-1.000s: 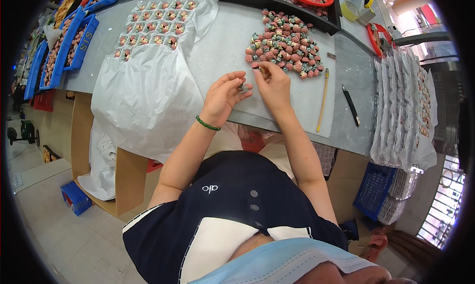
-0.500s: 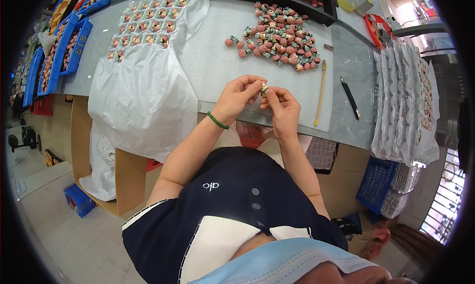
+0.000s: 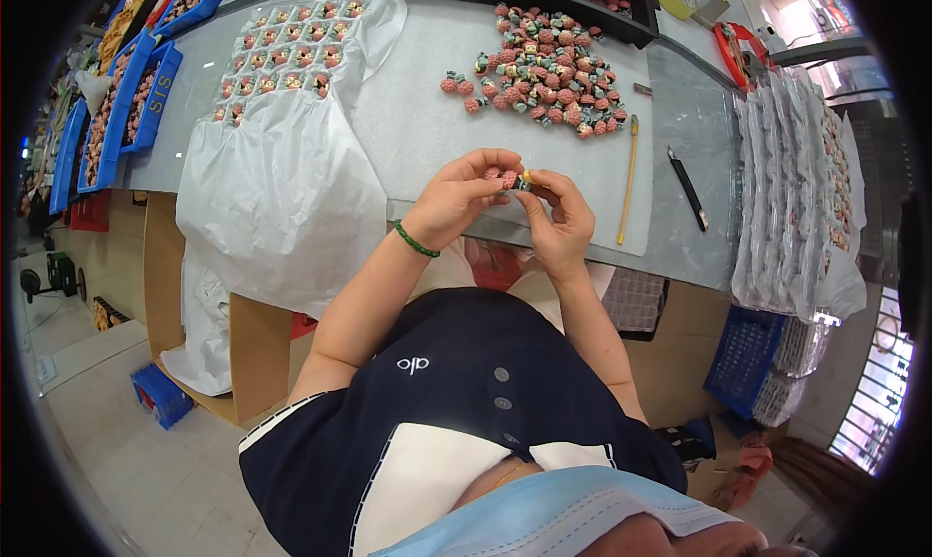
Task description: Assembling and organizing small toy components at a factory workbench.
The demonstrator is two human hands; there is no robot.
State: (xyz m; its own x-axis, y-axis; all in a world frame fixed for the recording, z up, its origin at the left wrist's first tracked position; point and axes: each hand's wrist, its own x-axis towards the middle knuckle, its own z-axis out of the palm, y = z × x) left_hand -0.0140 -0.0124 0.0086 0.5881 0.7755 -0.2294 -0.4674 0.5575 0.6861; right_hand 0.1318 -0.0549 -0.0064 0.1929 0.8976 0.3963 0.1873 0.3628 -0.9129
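"Pink and grey-green, that little figurine (image 3: 510, 180). Where is it exactly?"

"Middle of the frame, up at the fingertips, above the near edge of the worktop (image 3: 694, 91). There's a speck of yellow at its right end. It may be more than one piece; the fingers cover too much to tell."

"And each grip?"

"The left hand (image 3: 456, 200) pinches it from the left between thumb and curled fingers. The right hand (image 3: 563, 222) has thumb and forefinger closed on the other end. Both are grasping it."

"What's that on the left wrist?"

"A green bead bracelet (image 3: 416, 239)."

"Any more like it?"

"Plenty. A heap of figurines (image 3: 558, 71) lies at the upper centre on a pale mat (image 3: 427, 81), with a few loose just left of it. Upper left, rows of figurines (image 3: 281, 58) sit in separate pockets, and a crumpled white sheet (image 3: 282, 178) drapes below them over the edge."

"And on the right?"

"A thin yellow stick (image 3: 629, 183) right of the heap, then a black pen-shaped tool (image 3: 687, 188). Farther right stands a stack of clear trays (image 3: 782, 207)."

"Far upper left?"

"Blue bins (image 3: 146, 137), filled with small pinkish pieces."
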